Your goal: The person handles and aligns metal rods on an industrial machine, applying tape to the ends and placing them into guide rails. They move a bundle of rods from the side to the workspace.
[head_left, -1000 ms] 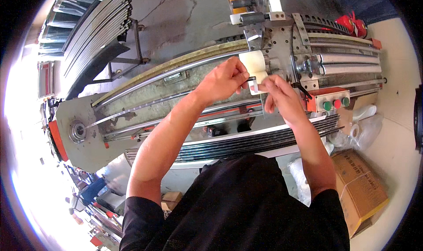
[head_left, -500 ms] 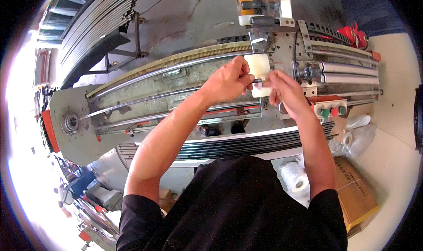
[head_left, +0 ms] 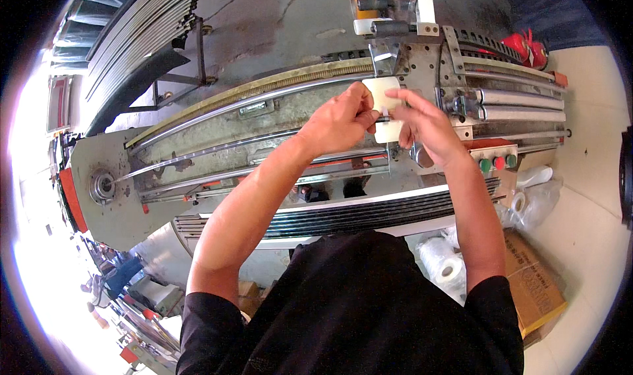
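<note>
My left hand is closed in a pinch around the right end of a thin metal rod. The rod runs left to a round chuck on the machine's end plate. Just beyond my left fingertips are two cream-white rollers, the far roller and the near roller, with the rod's dark tip between them. My right hand hovers at the rollers' right side, index finger stretched out and the other fingers loosely bent, partly blurred. I see nothing held in it.
Long guide rails cross the machine bed. A control box with green and red buttons sits right of my right forearm. Dark rods lie on a ledge before me. Plastic film rolls and a cardboard box stand at lower right.
My right hand's index finger has stretched out toward the far roller, and the hand has shifted slightly. My left hand keeps its pinch on the rod end.
</note>
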### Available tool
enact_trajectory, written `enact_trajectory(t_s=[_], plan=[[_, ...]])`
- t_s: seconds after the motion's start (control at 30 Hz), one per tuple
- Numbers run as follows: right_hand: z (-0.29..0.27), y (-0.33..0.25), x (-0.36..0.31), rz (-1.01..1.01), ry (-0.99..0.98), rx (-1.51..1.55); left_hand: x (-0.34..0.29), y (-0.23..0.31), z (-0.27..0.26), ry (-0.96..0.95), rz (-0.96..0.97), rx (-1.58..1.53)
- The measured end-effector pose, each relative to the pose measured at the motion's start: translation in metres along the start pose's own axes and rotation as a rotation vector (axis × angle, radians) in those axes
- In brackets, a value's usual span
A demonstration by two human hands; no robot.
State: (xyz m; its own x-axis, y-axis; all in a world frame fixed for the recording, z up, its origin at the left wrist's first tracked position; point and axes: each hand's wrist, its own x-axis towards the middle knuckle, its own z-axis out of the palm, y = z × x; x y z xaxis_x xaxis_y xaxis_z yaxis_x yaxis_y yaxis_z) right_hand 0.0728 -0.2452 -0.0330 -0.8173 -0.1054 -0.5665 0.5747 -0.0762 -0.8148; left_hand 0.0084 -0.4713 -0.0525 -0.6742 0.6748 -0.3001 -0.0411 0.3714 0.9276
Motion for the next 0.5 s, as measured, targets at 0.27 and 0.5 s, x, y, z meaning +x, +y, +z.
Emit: enact_trajectory(t_s=[0.27,0.5], plan=[[0.019,0.021,-0.021,0.021,0.062,-0.137,0.005,0.011,0.008,0.032,-0.035,0.242],[0.059,0.051,-0.040,-0.151,-0.075,0.367,0.010,0.004,0.012,0.095,0.003,0.265]])
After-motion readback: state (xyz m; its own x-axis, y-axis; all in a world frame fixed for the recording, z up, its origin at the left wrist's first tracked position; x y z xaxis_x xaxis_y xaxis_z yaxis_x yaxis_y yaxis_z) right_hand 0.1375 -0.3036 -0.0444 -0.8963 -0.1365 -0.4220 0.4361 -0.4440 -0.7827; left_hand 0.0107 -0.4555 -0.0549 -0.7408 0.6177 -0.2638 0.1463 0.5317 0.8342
